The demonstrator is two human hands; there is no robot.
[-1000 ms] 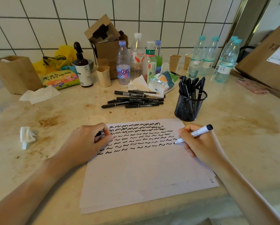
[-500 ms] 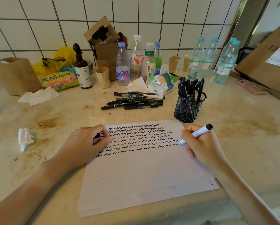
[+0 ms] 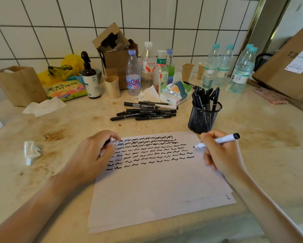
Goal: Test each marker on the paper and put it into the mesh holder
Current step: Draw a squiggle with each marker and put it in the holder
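White paper (image 3: 157, 190) lies in front of me, its upper part covered with rows of black squiggles. My right hand (image 3: 221, 155) grips a white marker (image 3: 224, 138) uncapped, tip pointing left just above the paper's right edge. My left hand (image 3: 92, 156) rests on the paper's left side, fingers curled round a small black cap (image 3: 107, 142). The black mesh holder (image 3: 204, 118) stands just behind the paper's top right corner, holding several black markers. A pile of several black markers (image 3: 147, 112) lies on the counter behind the paper.
Water bottles (image 3: 242, 71), paper cups (image 3: 187, 71), a tissue pack (image 3: 175, 93), a pump bottle (image 3: 91, 79), cardboard boxes (image 3: 117, 58) and snack bags crowd the back of the counter by the tiled wall. A crumpled tissue (image 3: 31, 151) lies at left. A pink phone (image 3: 270, 96) lies at right.
The marker tip has lifted slightly up and right from the last squiggle at the end of a row. The left hand has stayed in place.
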